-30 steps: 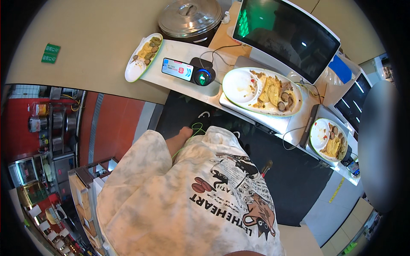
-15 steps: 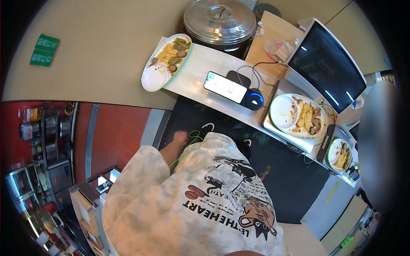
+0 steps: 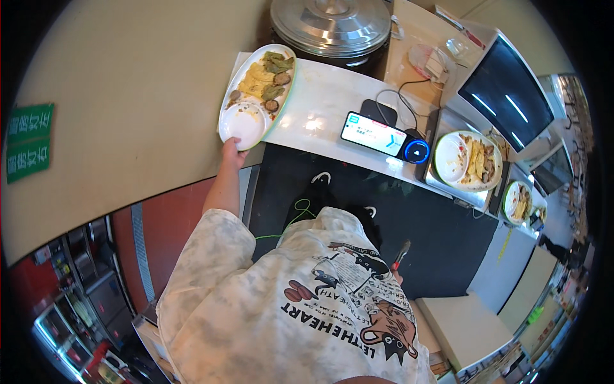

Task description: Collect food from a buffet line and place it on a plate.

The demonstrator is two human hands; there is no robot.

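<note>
My left hand (image 3: 235,153) grips the near end of a white oval divided plate (image 3: 246,126) with a green rim, thumb over its edge. The plate sits at the left end of the white counter. Yellow pieces, green peppers and round brown slices fill its longer part; only a few scraps lie in its round compartment. Beside my shirt, low on the right, my right hand (image 3: 398,277) is mostly hidden. It holds a red-handled metal utensil (image 3: 402,255), perhaps tongs, tip pointing away from me.
A lit phone (image 3: 373,133) stands by a round blue-lit device (image 3: 417,152) on the counter (image 3: 323,96). To the right, a second food plate (image 3: 451,160) rests on a metal scale, with a third plate (image 3: 511,198) beyond. A large lidded pot (image 3: 329,29) and a monitor (image 3: 508,89) stand behind.
My left hand has reached forward from beside my body and taken hold of the left plate's near end. The view has shifted, and more of the red-handled utensil and my right hand shows.
</note>
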